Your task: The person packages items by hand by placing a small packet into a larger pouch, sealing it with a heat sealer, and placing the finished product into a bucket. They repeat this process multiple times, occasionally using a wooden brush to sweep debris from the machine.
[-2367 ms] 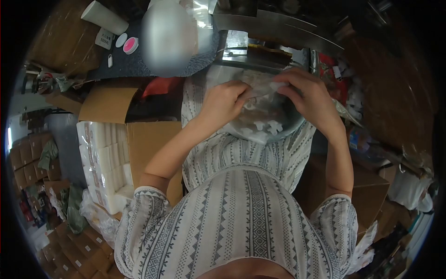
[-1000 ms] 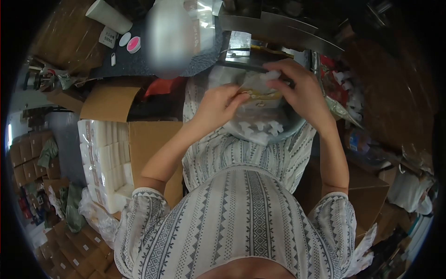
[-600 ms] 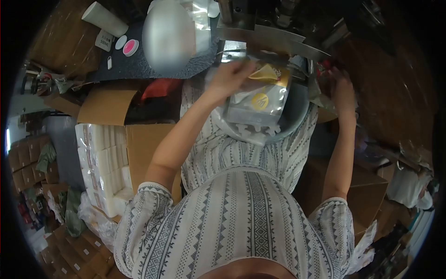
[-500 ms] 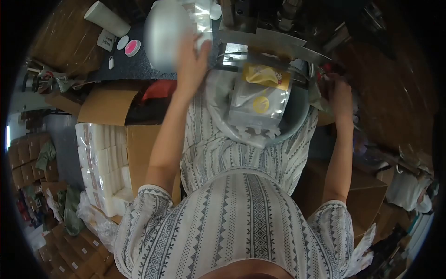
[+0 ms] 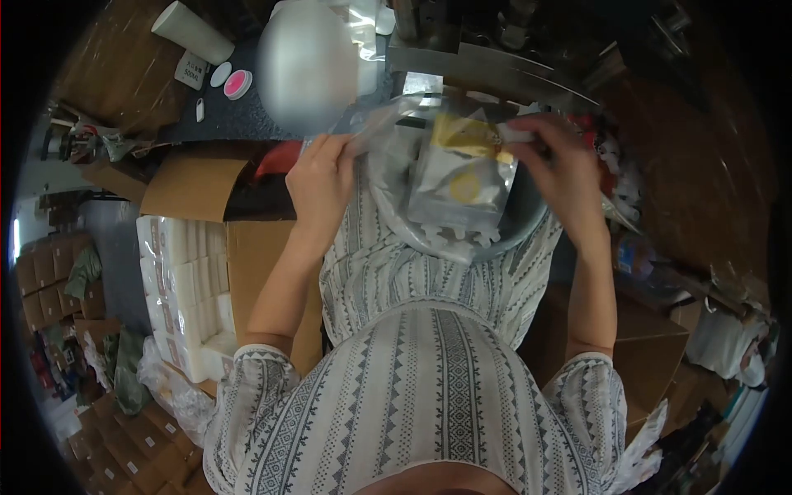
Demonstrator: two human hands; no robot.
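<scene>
A basin (image 5: pixel 528 223) rests on my lap. In it lies a clear pouch (image 5: pixel 462 186) with a yellow printed top, partly blurred, and several white pieces (image 5: pixel 454 237) show below its lower edge. Left of the basin, my left hand (image 5: pixel 320 186) pinches the edge of a thin clear plastic bag (image 5: pixel 388 120), which stretches up over the basin's rim. My right hand (image 5: pixel 565 169) is closed on a small white piece (image 5: pixel 516 134) beside the pouch's yellow top. Motion blur hides the piece's exact kind.
A large blurred white rounded object (image 5: pixel 307 70) stands on the dark bench (image 5: pixel 247 120), near a pink round tub (image 5: pixel 238 84). Metal machine parts (image 5: pixel 487 70) are above the basin. An open carton (image 5: pixel 186 186) and stacked white packs (image 5: pixel 186 289) stand at left. Red items (image 5: pixel 606 153) lie at right.
My left hand has come down from beside the white rounded object, now with a clear bag. My right hand has moved left from the red items to the pouch, bringing a white piece.
</scene>
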